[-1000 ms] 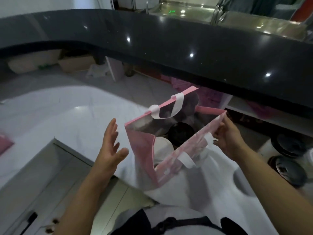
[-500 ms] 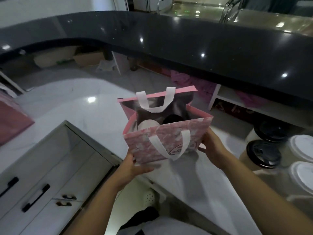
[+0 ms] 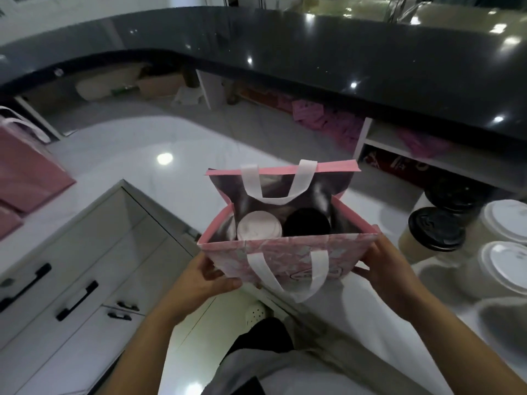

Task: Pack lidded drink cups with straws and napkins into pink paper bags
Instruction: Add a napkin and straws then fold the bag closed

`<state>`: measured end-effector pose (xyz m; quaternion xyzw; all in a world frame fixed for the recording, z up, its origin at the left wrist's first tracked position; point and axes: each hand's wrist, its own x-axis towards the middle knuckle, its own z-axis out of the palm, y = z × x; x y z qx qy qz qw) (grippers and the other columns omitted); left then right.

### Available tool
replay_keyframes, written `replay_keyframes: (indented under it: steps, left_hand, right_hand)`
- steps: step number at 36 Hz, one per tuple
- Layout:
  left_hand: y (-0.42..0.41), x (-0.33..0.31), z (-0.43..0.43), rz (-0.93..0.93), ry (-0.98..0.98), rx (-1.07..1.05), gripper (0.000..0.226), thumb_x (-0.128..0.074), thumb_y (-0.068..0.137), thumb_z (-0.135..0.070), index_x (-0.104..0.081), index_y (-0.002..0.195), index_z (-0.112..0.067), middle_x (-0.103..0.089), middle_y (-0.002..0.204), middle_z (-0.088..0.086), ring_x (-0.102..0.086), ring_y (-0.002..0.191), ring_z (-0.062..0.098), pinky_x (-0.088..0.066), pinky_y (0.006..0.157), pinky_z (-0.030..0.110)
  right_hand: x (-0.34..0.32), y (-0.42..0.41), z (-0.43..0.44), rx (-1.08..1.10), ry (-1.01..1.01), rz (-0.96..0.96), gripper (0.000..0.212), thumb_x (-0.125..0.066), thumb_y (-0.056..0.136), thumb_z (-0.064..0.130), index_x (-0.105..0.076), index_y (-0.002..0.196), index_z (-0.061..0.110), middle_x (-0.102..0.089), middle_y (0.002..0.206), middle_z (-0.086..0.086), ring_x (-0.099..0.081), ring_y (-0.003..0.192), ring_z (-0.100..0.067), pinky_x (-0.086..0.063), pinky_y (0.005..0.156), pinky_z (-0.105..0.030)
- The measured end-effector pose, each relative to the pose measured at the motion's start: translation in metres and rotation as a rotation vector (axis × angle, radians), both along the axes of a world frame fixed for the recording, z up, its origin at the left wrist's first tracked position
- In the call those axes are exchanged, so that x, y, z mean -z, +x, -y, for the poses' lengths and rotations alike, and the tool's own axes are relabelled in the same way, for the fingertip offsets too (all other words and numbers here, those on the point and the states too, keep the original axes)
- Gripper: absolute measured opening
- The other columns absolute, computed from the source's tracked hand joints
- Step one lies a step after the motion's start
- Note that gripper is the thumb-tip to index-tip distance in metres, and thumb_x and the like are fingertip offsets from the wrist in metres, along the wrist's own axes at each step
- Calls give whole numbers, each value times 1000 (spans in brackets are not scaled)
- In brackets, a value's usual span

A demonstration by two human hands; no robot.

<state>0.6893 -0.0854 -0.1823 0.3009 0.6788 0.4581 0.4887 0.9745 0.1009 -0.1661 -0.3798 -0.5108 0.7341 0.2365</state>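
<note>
Left grip (image 3: 209,276) clamped on bag (image 3: 288,260) at lower left corner, thumb across the near face, fingers out of sight behind the side. Right grip (image 3: 380,265) clamped on the lower right corner, thumb under the near edge, fingers wrapped round the side. Bag upright between both hands, mouth open, resting at the front edge of the white table (image 3: 142,146). Near handle (image 3: 288,276) hanging down over the patterned front; far handle (image 3: 279,183) drooping into the opening from the taller back wall. Inside, side by side: white-lidded cup (image 3: 259,228) on the left, black-lidded cup (image 3: 308,226) on the right, both standing. No straw or napkin discernible in the dark interior. Just right of the bag on the table, more cups: black lid (image 3: 436,230) nearest, another dark one (image 3: 459,193) behind, white lids (image 3: 506,220) beyond. Second pink bag (image 3: 25,172) at far left. Grey drawers (image 3: 71,280) with black pulls below left. Dark counter (image 3: 285,52) curving across the back.
</note>
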Motion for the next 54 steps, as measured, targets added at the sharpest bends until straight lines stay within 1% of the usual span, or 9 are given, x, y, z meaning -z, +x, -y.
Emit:
replay_keyframes:
  steps: [3, 9, 20, 26, 32, 35, 40, 49, 54]
  left_hand:
    - [-7, -16, -3, -25, 67, 22, 91, -92, 49, -36, -52, 130, -44, -66, 124, -18, -65, 114, 10, -54, 91, 32]
    - [-34, -44, -30, -33, 171, 136, 105, -97, 45, -44, -47, 137, -53, -35, 157, -8, -48, 135, 18, -54, 96, 37]
    - [-42, -55, -63, 10, 237, 247, 82, -91, 56, -29, -59, 127, -53, -20, 164, -7, -43, 139, 30, -51, 99, 55]
    - [-40, -57, -74, -107, 234, 204, 58, -85, 62, -35, -71, 118, -38, -28, 157, -20, -48, 133, 17, -57, 91, 42]
    - [-30, -60, -92, -154, 311, 20, 54, -85, 60, -59, -80, 98, -21, -59, 123, -9, -59, 117, 19, -59, 84, 34]
    - [-23, -62, -101, -155, 360, -26, 38, -85, 71, -42, -79, 100, -19, -64, 118, -3, -62, 114, 22, -59, 84, 35]
    - [-8, -65, -116, -209, 412, -136, 29, -73, 80, -8, -74, 108, -9, -72, 111, 8, -69, 106, 29, -59, 85, 50]
    - [8, -68, -141, -240, 435, -242, 50, -75, 82, -1, -48, 116, -27, -70, 105, 9, -72, 88, 28, -61, 73, 41]
    - [-3, -69, -142, -451, 358, -147, 57, -79, 80, -16, -43, 112, -48, -47, 130, -7, -67, 93, 19, -59, 71, 27]
  right_hand:
    - [-12, 8, -8, -170, 71, -92, 54, -57, 80, 72, -63, 127, 47, -56, 144, 5, -49, 134, -17, -31, 115, -52]
    - [-34, 12, -40, -335, 355, 100, 71, -80, 63, 50, -55, 129, 57, -25, 156, 33, -31, 144, -3, -27, 119, -51]
    - [-57, -9, -75, -432, 495, 146, 58, -76, 58, 48, -69, 116, 47, -16, 148, 46, -36, 126, 25, -41, 101, -30]
    - [-54, -9, -87, -340, 493, 118, 41, -81, 64, 44, -79, 102, 30, -33, 148, 37, -34, 136, 10, -37, 111, -43]
    - [-51, -13, -111, -225, 527, 21, 37, -79, 76, 47, -81, 100, 19, -58, 129, 5, -58, 121, -18, -55, 96, -45]
    - [-52, -17, -120, -160, 534, -18, 33, -79, 74, 52, -81, 95, 27, -63, 117, 0, -63, 110, -19, -58, 87, -36]
    - [-45, -18, -124, 2, 499, -85, 22, -67, 79, 9, -79, 91, 24, -73, 104, -1, -70, 95, -15, -59, 83, -30]
    - [-34, -26, -127, 236, 491, -27, 32, -71, 85, -3, -65, 98, 26, -68, 94, -14, -61, 85, -38, -52, 84, -65]
    - [-37, -25, -134, 177, 473, -27, 50, -71, 85, -3, -51, 113, 33, -70, 91, -4, -62, 85, -35, -54, 81, -63]
